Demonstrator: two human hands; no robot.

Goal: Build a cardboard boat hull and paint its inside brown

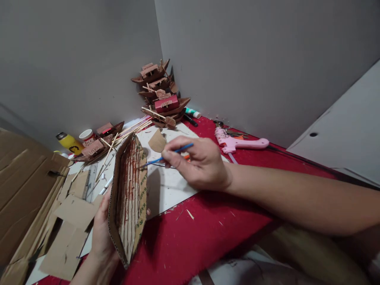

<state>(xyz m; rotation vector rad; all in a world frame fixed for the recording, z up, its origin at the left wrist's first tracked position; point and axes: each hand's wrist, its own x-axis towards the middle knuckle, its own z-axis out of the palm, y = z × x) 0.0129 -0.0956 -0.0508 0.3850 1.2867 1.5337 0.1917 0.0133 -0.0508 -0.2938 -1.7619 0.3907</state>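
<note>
In the head view, the left hand (102,221) gripped one cardboard hull (127,198), raised above the red tabletop (184,237), its inside streaked reddish brown. And the right hand (202,162) pinched one blue brush (156,160), tip right at that inside! Behind, at least three boats (166,103) were stacked; left of them, two more boats (93,149), one yellow bottle (71,143), one cup (86,134). One pink glue gun (240,143) lay rightward.
</note>
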